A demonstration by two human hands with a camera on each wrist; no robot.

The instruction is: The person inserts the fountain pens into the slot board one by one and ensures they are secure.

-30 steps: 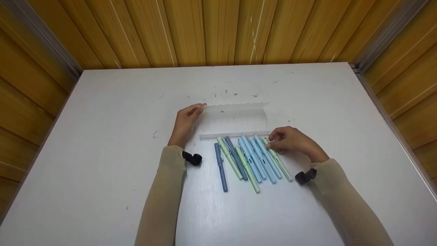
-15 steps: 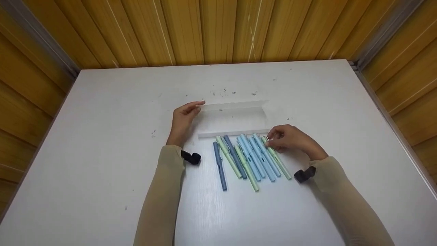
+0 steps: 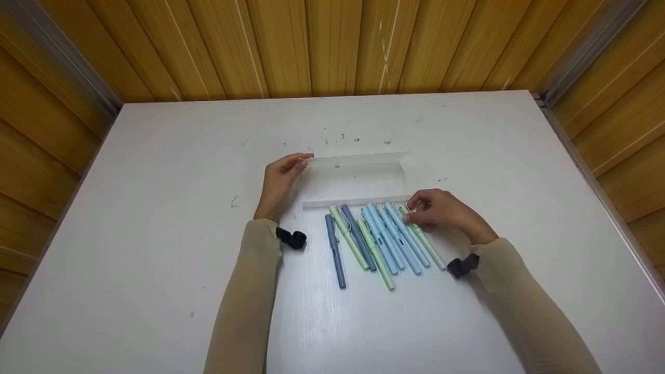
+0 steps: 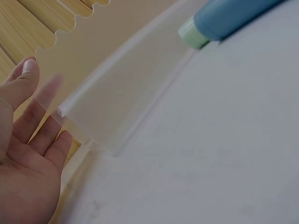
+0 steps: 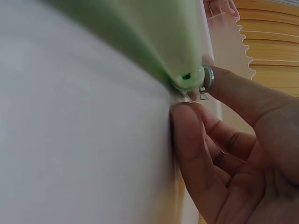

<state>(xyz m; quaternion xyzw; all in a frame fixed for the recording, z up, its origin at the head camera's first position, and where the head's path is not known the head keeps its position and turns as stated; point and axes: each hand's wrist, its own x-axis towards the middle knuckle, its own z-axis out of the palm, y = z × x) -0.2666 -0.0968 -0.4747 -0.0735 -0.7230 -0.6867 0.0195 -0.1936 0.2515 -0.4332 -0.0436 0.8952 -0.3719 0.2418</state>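
Observation:
A clear plastic tray [image 3: 358, 201] with a scalloped flap lies mid-table. My left hand [image 3: 280, 182] pinches the flap's left corner; in the left wrist view its thumb [image 4: 24, 84] lies on the flap [image 4: 88, 44], other fingers behind. Below the tray several capped pens lie side by side: dark blue [image 3: 335, 252], light blue [image 3: 382, 236] and light green. My right hand [image 3: 441, 212] holds the rightmost light green pen [image 3: 428, 246] by its clip end. In the right wrist view thumb and forefinger are at that pen's [image 5: 159, 42] end, beside the metal clip [image 5: 209, 78].
The white table [image 3: 156, 208] carries small dark marks beyond the tray. A yellow slatted wall [image 3: 332, 47] stands behind it, with similar walls at both sides. Black wrist cameras [image 3: 293, 239] sit on both sleeves.
The lower ends of the rightmost green pen and the light blue pens beside it have shifted slightly right. Both hands stay in nearly the same place; the head view has tilted a little.

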